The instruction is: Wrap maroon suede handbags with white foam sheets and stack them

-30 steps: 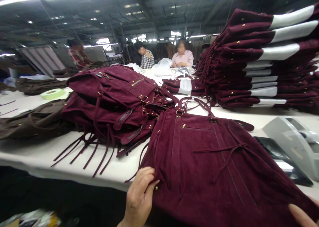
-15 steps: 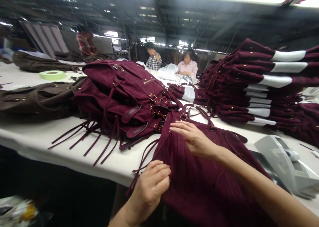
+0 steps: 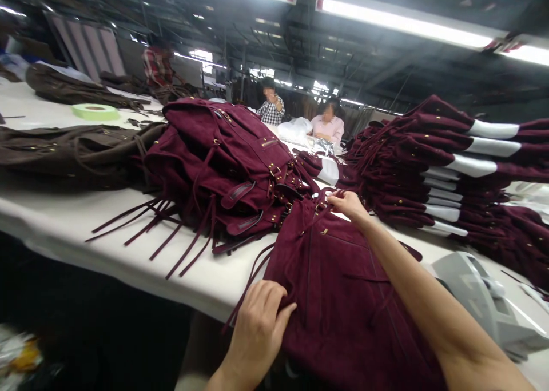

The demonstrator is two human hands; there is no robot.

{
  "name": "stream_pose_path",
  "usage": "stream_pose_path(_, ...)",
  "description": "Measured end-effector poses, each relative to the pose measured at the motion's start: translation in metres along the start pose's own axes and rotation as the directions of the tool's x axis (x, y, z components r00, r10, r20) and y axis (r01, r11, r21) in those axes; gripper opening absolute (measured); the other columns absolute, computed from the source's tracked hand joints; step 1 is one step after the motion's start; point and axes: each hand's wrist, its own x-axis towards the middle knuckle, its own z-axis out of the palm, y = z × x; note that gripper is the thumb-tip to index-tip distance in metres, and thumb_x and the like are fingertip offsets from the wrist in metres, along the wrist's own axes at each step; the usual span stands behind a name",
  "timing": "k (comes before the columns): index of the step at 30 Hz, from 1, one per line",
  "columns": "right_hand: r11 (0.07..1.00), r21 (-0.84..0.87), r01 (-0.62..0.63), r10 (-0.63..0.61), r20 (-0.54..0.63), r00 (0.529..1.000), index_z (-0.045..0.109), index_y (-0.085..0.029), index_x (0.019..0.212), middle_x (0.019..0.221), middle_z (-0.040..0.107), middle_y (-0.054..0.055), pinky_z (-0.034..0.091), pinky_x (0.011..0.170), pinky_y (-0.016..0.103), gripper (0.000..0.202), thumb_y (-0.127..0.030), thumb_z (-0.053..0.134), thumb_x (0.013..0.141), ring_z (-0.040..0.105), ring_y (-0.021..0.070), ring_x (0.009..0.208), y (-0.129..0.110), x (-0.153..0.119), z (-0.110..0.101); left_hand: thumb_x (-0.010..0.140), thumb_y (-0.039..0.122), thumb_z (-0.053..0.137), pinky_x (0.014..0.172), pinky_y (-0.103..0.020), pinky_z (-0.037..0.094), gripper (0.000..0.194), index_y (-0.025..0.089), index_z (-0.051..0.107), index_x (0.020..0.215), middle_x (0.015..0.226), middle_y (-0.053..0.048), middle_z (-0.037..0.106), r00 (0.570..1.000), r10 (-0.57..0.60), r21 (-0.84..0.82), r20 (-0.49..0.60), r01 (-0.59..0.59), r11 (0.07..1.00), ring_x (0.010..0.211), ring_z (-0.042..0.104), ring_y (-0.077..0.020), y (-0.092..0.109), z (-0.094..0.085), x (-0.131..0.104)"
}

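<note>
A burgundy suede bag [image 3: 334, 282] lies in front of me at the table's front edge, with its lower part hanging toward me. My left hand [image 3: 261, 311] is closed on the fabric at the bag's left side, thumb and fingers pinching a fold. Up at the bag's top, my right hand [image 3: 348, 204] pinches a thin burgundy strap [image 3: 332, 195] near the metal rings. Thin loose cords [image 3: 253, 271] dangle beside my left hand. Just left of the bag sits a heap of similar burgundy bags [image 3: 227, 162] with brass hardware.
A tall stack of burgundy bags with white wraps [image 3: 463, 165] stands at right, near a grey machine [image 3: 476, 299]. At left are brown bags [image 3: 77, 156] and a green tape roll [image 3: 95, 112]. Several people work across the white table [image 3: 141, 254].
My right hand has moved from flat above the bag to its top and now pinches the strap. The left hand stays at the bag's side. The view has shifted slightly.
</note>
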Motion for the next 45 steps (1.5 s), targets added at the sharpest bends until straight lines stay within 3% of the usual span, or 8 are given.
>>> stream_pose_path(5, 0.882, -0.434, 0.184, -0.341, -0.317, 0.885, 0.047, -0.014, 0.137, 0.124, 0.055, 0.018, 0.047, 0.092, 0.048, 0.057, -0.036, 0.059, 0.086, 0.056, 0.0339, 0.11, -0.005, -0.031, 0.0, 0.085, 0.042, 0.065, 0.068, -0.039, 0.048, 0.024, 0.021, 0.054, 0.088, 0.081, -0.004, 0.058, 0.99, -0.128, 0.171, 0.066, 0.116, 0.978, 0.077, 0.057, -0.0248, 0.006, 0.002, 0.008)
stream_pose_path(9, 0.572, -0.365, 0.735, -0.766, 0.081, 0.637, 0.057, -0.024, 0.129, 0.123, 0.059, 0.009, 0.042, 0.102, 0.041, 0.042, -0.011, 0.043, 0.091, 0.05, 0.0248, 0.12, -0.027, -0.074, 0.013, 0.08, 0.045, 0.069, 0.066, -0.04, 0.047, 0.031, 0.021, 0.05, 0.08, 0.075, -0.004, 0.055, 0.967, -0.252, 0.329, 0.031, 0.229, 0.916, 0.072, 0.056, -0.0256, 0.01, 0.016, 0.016)
stream_pose_path(13, 0.384, -0.159, 0.91, -0.764, 0.498, 0.41, 0.057, -0.022, 0.13, 0.136, 0.055, 0.007, 0.033, 0.109, 0.041, 0.054, -0.002, 0.047, 0.081, 0.04, 0.0227, 0.132, -0.031, -0.086, 0.034, 0.08, 0.036, 0.07, 0.073, -0.042, 0.048, 0.028, 0.017, 0.053, 0.092, 0.083, -0.008, 0.061, 0.936, -0.35, 0.354, 0.012, 0.324, 0.877, 0.079, 0.059, -0.0279, 0.009, 0.025, 0.018)
stream_pose_path(17, 0.399, -0.161, 0.903, -0.669, 0.622, 0.406, 0.053, -0.019, 0.134, 0.136, 0.053, 0.009, 0.027, 0.111, 0.045, 0.063, -0.005, 0.056, 0.073, 0.039, 0.0253, 0.132, -0.015, -0.071, 0.057, 0.079, 0.027, 0.07, 0.083, -0.042, 0.049, 0.067, 0.007, 0.04, 0.135, 0.099, -0.014, 0.065, 0.896, -0.437, 0.308, 0.075, 0.396, 0.865, 0.09, 0.062, -0.0287, 0.005, 0.024, 0.015)
stream_pose_path(23, 0.339, -0.294, 0.894, -0.642, 0.622, 0.448, 0.062, -0.016, 0.093, 0.091, 0.062, 0.007, 0.037, 0.091, 0.038, 0.02, -0.006, 0.054, 0.077, 0.054, 0.0215, 0.089, -0.016, -0.045, 0.059, 0.077, 0.014, 0.071, 0.081, -0.035, 0.05, 0.048, 0.018, 0.059, 0.123, 0.086, -0.002, 0.066, 0.831, -0.53, -0.042, 0.168, 0.543, 0.838, 0.085, 0.062, -0.0211, -0.003, 0.014, 0.015)
stream_pose_path(30, 0.278, -0.267, 0.923, -0.735, 0.559, 0.383, 0.057, -0.019, 0.083, 0.088, 0.062, 0.005, 0.037, 0.085, 0.034, 0.014, -0.007, 0.052, 0.085, 0.052, 0.0199, 0.086, -0.035, -0.033, 0.007, 0.089, 0.007, 0.053, 0.078, -0.036, 0.047, 0.022, 0.017, 0.067, 0.102, 0.084, -0.005, 0.06, 0.974, -0.048, -0.014, -0.221, 0.046, 0.999, 0.084, 0.054, -0.0206, -0.017, -0.014, 0.039)
stream_pose_path(39, 0.649, 0.12, 0.751, -0.657, 0.587, 0.474, 0.068, -0.02, 0.093, 0.089, 0.07, 0.001, 0.03, 0.107, 0.042, 0.009, -0.025, 0.063, 0.087, 0.062, 0.0173, 0.087, -0.011, -0.023, 0.026, 0.09, 0.038, 0.059, 0.084, -0.042, 0.045, 0.025, 0.016, 0.062, 0.104, 0.093, -0.008, 0.061, 0.979, -0.168, 0.159, -0.113, 0.185, 0.97, 0.092, 0.056, -0.0259, -0.004, -0.007, 0.021)
stream_pose_path(45, 0.812, 0.263, 0.52, -0.525, 0.718, 0.457, 0.074, -0.014, 0.091, 0.083, 0.071, 0.005, 0.045, 0.072, 0.026, 0.042, -0.054, 0.067, 0.082, 0.063, 0.0178, 0.076, -0.019, 0.003, 0.046, 0.094, 0.033, 0.051, 0.071, -0.031, 0.046, 0.027, 0.017, 0.062, 0.075, 0.072, -0.003, 0.061, 0.916, -0.349, -0.106, -0.196, 0.334, 0.936, 0.07, 0.059, -0.0179, -0.021, -0.004, 0.024)
